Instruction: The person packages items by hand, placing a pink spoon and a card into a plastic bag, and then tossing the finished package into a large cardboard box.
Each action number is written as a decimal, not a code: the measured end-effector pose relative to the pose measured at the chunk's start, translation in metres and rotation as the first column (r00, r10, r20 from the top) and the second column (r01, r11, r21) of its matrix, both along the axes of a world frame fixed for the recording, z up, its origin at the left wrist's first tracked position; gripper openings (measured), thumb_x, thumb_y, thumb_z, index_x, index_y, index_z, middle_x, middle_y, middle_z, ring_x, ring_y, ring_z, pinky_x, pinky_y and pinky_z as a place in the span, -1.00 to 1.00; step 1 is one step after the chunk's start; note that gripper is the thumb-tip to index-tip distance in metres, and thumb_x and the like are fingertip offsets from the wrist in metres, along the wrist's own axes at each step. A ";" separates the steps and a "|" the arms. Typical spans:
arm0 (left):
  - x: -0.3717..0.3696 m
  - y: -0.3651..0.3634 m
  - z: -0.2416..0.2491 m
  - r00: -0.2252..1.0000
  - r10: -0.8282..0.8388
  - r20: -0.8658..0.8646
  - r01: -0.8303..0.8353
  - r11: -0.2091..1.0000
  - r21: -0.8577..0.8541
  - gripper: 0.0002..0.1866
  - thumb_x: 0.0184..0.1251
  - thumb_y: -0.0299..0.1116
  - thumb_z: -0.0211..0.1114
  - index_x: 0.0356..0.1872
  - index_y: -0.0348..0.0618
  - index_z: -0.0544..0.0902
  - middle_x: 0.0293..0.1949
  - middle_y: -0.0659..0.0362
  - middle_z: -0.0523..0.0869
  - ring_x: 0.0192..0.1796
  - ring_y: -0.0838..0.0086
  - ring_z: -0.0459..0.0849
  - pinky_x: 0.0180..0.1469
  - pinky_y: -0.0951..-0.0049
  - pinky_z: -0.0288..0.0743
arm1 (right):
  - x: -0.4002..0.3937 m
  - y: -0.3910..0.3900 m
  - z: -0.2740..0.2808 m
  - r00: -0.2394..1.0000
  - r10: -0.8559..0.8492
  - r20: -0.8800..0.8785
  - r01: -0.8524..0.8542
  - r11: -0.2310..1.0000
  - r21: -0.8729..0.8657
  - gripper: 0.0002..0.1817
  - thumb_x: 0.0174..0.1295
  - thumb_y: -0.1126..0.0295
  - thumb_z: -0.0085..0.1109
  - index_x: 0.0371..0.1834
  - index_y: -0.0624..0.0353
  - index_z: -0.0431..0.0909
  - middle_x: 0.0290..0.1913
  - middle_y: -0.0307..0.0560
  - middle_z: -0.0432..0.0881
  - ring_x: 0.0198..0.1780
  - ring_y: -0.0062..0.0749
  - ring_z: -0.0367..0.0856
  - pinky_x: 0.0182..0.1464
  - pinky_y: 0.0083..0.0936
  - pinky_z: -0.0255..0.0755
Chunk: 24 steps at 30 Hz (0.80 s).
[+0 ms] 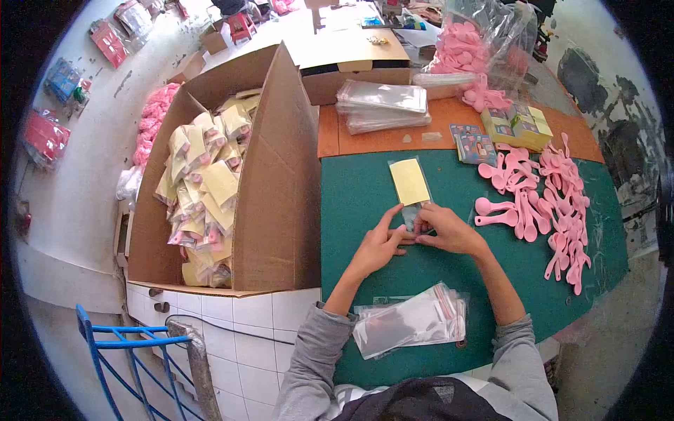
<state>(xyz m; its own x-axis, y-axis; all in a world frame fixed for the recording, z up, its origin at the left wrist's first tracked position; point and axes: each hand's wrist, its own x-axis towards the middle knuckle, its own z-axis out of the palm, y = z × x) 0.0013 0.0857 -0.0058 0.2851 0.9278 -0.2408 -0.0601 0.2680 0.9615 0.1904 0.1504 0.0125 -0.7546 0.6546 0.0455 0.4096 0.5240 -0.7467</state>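
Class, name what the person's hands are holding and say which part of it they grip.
Both hands, left hand and right hand, pinch the near end of a clear packet with a yellow card.

Just one head-worn fisheye cam, looking forward and steeply down at the green tabletop (393,281), pretty close up.

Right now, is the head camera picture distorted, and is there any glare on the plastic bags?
Head view: strong fisheye, black corners, table edge bowed. Daylight is even, shadows soft. Mild sheen on the clear bag stack; both hands look sharp.
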 end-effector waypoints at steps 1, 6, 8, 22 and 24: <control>0.000 0.000 0.000 1.000 0.007 -0.005 -0.007 1.000 0.017 -0.53 0.50 -0.29 -0.09 0.37 -0.02 0.11 -0.08 -0.05 0.65 -0.03 0.31 0.66 -0.12 0.39 0.60 | 0.000 0.000 0.002 0.999 0.009 0.032 -0.008 1.000 -0.019 -0.79 -0.04 0.51 0.31 -0.37 0.26 0.48 -0.30 0.01 0.48 -0.27 -0.17 0.54 -0.24 -0.38 0.44; 0.003 0.004 0.001 0.989 0.139 0.049 -0.134 0.986 -0.095 -0.52 0.43 -0.31 0.03 0.33 -0.04 0.20 -0.19 -0.01 0.69 -0.15 0.34 0.70 -0.19 0.37 0.63 | -0.012 -0.012 0.015 0.999 0.037 -0.020 -0.038 0.999 -0.038 -0.84 -0.08 0.52 0.28 -0.46 0.23 0.47 -0.37 0.00 0.53 -0.22 -0.11 0.53 -0.22 -0.30 0.41; 0.005 0.008 -0.005 0.986 0.163 -0.037 -0.164 0.986 -0.022 -0.51 0.37 -0.36 0.08 0.30 -0.07 0.23 -0.25 0.01 0.71 -0.21 0.36 0.71 -0.21 0.38 0.63 | -0.017 -0.021 0.021 0.996 0.080 -0.038 -0.080 0.997 0.015 -0.83 -0.08 0.51 0.30 -0.48 0.23 0.46 -0.37 0.00 0.52 -0.22 -0.10 0.53 -0.19 -0.28 0.39; 0.000 0.010 -0.015 0.968 0.125 -0.217 -0.107 0.990 0.093 -0.66 0.32 -0.50 0.09 0.12 -0.13 0.45 -0.26 0.11 0.70 -0.31 0.58 0.64 -0.29 0.58 0.55 | 0.150 0.016 0.060 0.972 -0.219 -0.078 0.203 0.963 -0.180 -0.85 0.01 0.50 0.26 -0.39 0.25 0.48 -0.40 -0.22 0.49 -0.31 -0.49 0.49 -0.24 -0.50 0.38; 0.002 0.009 -0.008 0.987 0.104 -0.124 -0.097 0.993 0.062 -0.72 0.35 -0.46 0.07 0.06 -0.15 0.52 -0.21 0.12 0.69 -0.27 0.60 0.63 -0.27 0.60 0.54 | 0.239 0.053 0.034 0.826 -0.563 0.012 0.474 0.706 0.526 -0.85 0.11 0.47 0.15 -0.27 0.27 0.49 -0.29 -0.09 0.52 -0.24 -0.36 0.55 -0.18 -0.46 0.44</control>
